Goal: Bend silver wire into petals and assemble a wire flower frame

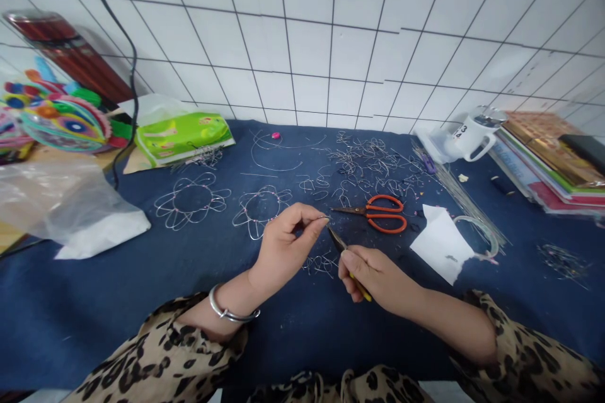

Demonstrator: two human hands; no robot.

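Observation:
My left hand point(290, 245) pinches a short piece of wire point(324, 218) between thumb and fingertips; most of it is hidden. Closed round the yellow handles of a pair of pliers, my right hand point(373, 274) holds the dark jaws of the pliers point(337, 240) up close to the wire's end. Whether the jaws touch the wire I cannot tell. Just left of my left hand lies a flower-shaped wire loop point(258, 206) with small pink beads, and a second wire flower point(193, 201) is further left. Bent wire bits point(321, 263) lie beneath my hands.
Orange-handled scissors point(385, 214) lie beyond my right hand, near a heap of bent wires point(366, 157). White paper point(442, 242), straight wires point(466, 195), a white mug point(479, 135) and stacked books point(553, 157) are rightward. A green tissue pack point(184, 136) and plastic bag point(94, 208) stand left.

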